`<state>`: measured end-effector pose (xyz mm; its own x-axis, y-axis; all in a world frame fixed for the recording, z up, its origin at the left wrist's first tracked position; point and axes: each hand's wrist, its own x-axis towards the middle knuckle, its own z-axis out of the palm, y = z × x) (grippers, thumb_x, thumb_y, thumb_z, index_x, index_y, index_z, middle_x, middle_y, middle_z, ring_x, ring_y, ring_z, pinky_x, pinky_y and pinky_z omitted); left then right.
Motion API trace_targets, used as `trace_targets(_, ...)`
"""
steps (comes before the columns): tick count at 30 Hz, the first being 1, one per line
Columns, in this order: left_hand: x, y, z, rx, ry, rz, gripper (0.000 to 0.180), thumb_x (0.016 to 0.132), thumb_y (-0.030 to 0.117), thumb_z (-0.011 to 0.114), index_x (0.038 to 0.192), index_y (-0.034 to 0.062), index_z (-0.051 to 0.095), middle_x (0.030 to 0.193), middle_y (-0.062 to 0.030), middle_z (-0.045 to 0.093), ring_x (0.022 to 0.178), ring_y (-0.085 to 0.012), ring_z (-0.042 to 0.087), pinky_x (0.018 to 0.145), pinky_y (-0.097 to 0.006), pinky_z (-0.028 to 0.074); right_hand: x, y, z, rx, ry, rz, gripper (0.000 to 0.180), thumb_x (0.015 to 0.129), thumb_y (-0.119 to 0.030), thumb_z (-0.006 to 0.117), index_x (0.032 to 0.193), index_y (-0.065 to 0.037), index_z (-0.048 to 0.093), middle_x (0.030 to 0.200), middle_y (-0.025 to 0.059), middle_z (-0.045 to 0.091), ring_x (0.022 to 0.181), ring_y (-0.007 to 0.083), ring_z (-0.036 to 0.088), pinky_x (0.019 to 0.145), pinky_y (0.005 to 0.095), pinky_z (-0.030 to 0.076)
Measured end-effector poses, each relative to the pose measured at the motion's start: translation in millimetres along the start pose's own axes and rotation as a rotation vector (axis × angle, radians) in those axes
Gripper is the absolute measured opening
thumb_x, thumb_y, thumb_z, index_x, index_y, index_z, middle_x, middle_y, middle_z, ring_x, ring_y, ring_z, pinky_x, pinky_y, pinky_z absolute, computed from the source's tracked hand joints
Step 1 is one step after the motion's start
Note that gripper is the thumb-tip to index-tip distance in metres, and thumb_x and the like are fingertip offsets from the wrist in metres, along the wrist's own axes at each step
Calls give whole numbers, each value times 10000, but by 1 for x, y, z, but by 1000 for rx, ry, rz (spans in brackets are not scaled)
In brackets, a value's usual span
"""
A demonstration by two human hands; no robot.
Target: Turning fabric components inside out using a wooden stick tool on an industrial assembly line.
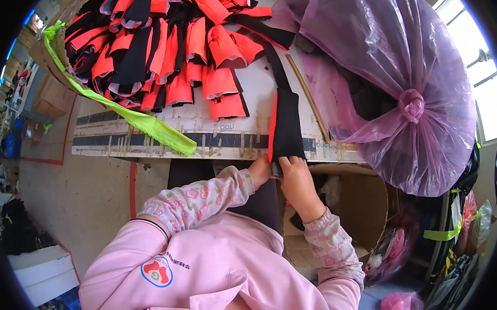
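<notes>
Item: black fabric strip (287, 129), orange edge, lying flat at table edge (215, 148) so you can square its near end.
L hand (260, 169) & R hand (296, 179): both pinching that end.
Beyond grip: orange/black pile (170, 46).
R of grip: pink bag (395, 89).
Below: cardboard box (357, 204).

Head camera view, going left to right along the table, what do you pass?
Neon yellow-green strap → pile of orange and black fabric pieces → black and orange piece held at its near end by the left hand and right hand → thin wooden stick → tied pink plastic bag.
</notes>
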<state>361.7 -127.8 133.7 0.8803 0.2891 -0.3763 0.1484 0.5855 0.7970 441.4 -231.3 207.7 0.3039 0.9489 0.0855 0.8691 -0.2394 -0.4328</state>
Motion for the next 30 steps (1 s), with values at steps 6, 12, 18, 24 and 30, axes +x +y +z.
trace_targets(6,5,-21,-18,86,-31,374,210,902,90,470,1093,47,548,1036,-47,595,921,-142,577,779,-276,483,-11,-22,2,205,36,20,556,679,96,495,1227,63,405,1108,267,504,1057,387,489,951,390,392)
trace_targets(12,5,-18,-21,-346,-81,155,240,894,64,480,1130,45,519,1083,-64,580,1001,-159,549,853,-296,457,-3,-16,24,-74,89,-73,416,742,27,461,1155,73,437,1050,231,521,1021,366,500,907,402,402)
trace_targets(18,2,-33,-19,414,133,391,346,856,30,473,1201,47,483,1135,-95,562,1052,-169,535,890,-295,434,19,12,55,-175,47,-57,136,727,-52,507,840,-13,572,758,151,585,719,298,595,662,393,483)
trace_targets(24,-1,-23,-15,63,105,-58,268,843,36,504,1109,42,540,1031,-92,608,931,-156,577,801,-296,461,33,10,34,-12,-255,130,116,629,-83,616,724,-16,605,731,185,595,683,348,596,608,418,483)
trace_targets(30,5,-69,-48,279,6,312,214,854,77,525,1062,71,577,1024,-79,617,896,-158,593,761,-299,478,16,-29,40,-35,-151,174,97,706,-11,535,802,3,539,758,219,593,768,362,594,693,426,485)
